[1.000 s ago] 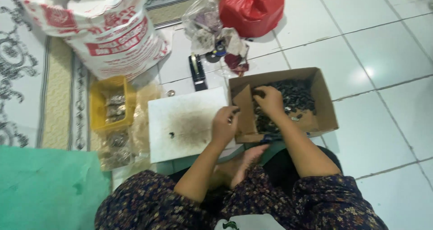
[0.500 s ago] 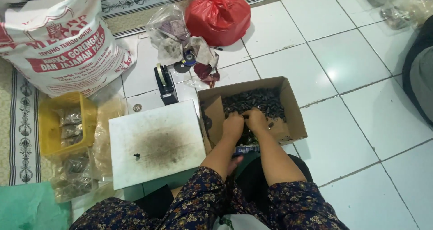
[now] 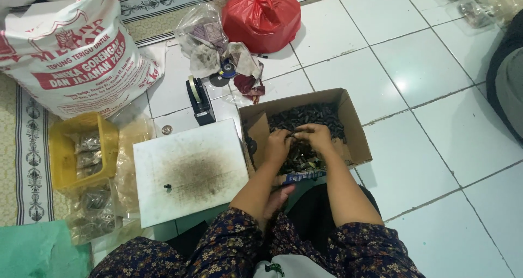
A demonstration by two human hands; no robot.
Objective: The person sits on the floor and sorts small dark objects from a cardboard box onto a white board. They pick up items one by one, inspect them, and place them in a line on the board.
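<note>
Cardboard box [image 3: 354, 126] of small dark parts [image 3: 305, 117], left hand [image 3: 278, 146], right hand [image 3: 315, 136], fingers buried, grip unclear

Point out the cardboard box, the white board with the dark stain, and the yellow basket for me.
cardboard box [image 3: 360, 147], head view, on its right wall.
white board [image 3: 218, 139], head view, on a bare patch near its upper right corner.
yellow basket [image 3: 57, 152], head view, on its left wall.
</note>
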